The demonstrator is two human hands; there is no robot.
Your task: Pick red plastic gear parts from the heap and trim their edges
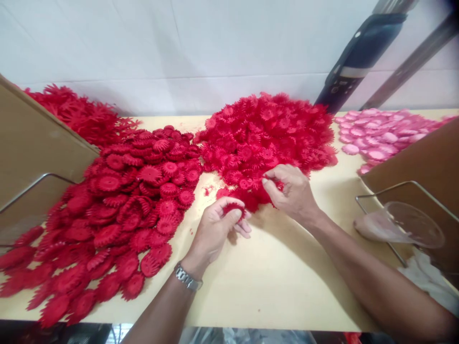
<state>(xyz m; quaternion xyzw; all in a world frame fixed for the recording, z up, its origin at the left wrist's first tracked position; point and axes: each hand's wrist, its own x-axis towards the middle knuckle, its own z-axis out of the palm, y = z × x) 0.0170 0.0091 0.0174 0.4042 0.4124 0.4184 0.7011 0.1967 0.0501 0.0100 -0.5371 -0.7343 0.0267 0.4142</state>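
Note:
My left hand (224,220), with a metal-band watch (188,277) on its wrist, is closed around a dark red fringed flower disc (234,208). Just right of it, my right hand (290,191) pinches a red petal piece (274,182) at the front edge of a bright red heap of thin fringed petal pieces (265,134); how many layers are between the fingers is not clear. To the left lies a big spread of thicker dark red flower discs (129,200), many of them stacked on one another.
Loose red petals (86,114) are heaped behind a tan board (39,129) at left. Pink flower discs (383,134) lie behind another board (419,177) at right, near a clear plastic cup (398,227) and white crumpled material (430,277). A dark post (362,57) stands at the wall.

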